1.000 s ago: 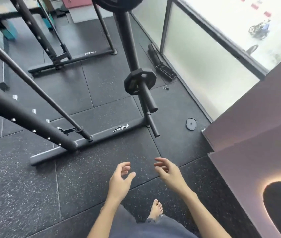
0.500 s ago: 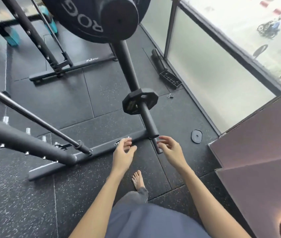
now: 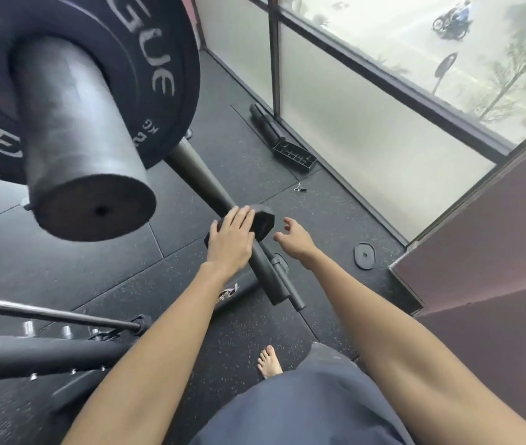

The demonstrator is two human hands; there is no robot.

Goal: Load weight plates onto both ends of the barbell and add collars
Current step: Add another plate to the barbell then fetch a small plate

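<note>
Black and angular-edged: small plate, seated on the storage peg of the rack, low over the floor. Left hand: fingers nearly straight, laid flat across the plate's left part, not visibly curled round its rim; thumb hidden. Probable purpose: steadying the plate before it is drawn off the peg's free end. Right hand: spread, fingers loosely bent, holding nothing, just beside the plate's right edge and not touching it; judged ready to take that side. Barbell sleeve: upper left, close to the camera, end free, one large bumper plate already on it, no collar seen; room left outboard for the small plate. Second small plate: flat on the rubber floor, well apart to the right, near the window wall. Metal clip: on the floor beyond the peg; too small to tell whether it is a collar
</note>
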